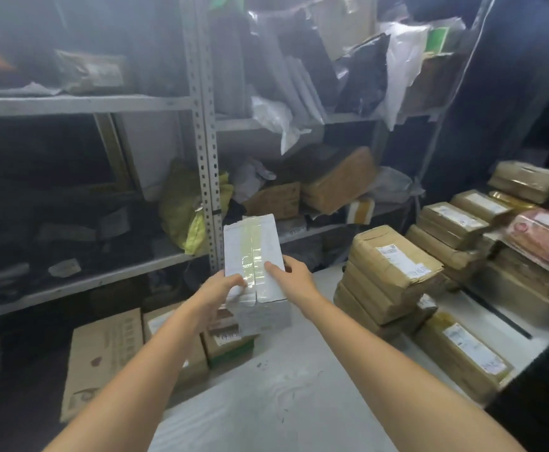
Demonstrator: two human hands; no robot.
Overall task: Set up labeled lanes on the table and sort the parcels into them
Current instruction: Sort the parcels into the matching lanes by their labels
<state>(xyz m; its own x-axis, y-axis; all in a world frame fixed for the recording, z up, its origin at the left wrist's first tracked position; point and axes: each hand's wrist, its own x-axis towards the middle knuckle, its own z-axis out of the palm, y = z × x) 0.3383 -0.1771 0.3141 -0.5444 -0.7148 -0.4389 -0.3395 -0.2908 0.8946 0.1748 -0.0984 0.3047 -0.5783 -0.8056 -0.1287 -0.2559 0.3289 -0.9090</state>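
Note:
A white taped box (255,256) stands at the far left corner of the white table (286,380). My left hand (219,290) grips its near left edge, fingers curled over the top. My right hand (291,272) holds the right side, thumb lying on the top face. Brown paper-wrapped parcels (394,265) with white labels are stacked on the table's right side, with further stacks (456,230) behind them. No lane labels are visible on the table.
Grey metal shelving (206,151) packed with bags and cardboard boxes stands behind the table. Cardboard boxes (103,357) sit on the floor at the left. A black strip (498,313) lies on the table between the parcel stacks.

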